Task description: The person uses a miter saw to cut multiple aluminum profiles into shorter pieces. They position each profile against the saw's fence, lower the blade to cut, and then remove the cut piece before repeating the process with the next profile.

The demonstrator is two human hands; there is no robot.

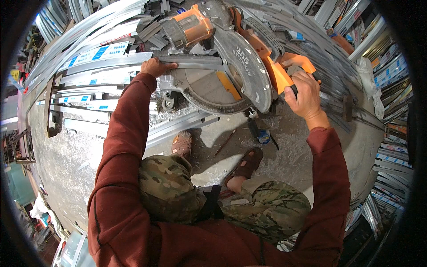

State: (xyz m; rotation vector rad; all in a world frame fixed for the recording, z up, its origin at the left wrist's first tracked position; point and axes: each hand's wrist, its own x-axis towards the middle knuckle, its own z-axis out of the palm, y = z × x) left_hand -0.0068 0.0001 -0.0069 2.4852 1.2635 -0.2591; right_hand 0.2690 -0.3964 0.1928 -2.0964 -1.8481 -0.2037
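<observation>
A mitre saw [242,62] with a grey blade guard and orange parts stands on the floor in front of me. My right hand [304,92] is closed around its orange-and-black handle [287,75], right of the guard. On the left side of the saw, my left hand [155,67] grips a long silver metal profile [191,65] lying along the back of the round saw table [195,86]. Its thumb points right, toward the blade guard; the fingers' undersides are hidden. The blade's lower edge cannot be made out.
Many metal profiles [98,53] lie stacked to the left and behind the saw. More profiles [393,151] fill the right edge. Loose strips [178,127], a small round tin [264,136] and a thin rod [225,142] lie near my feet.
</observation>
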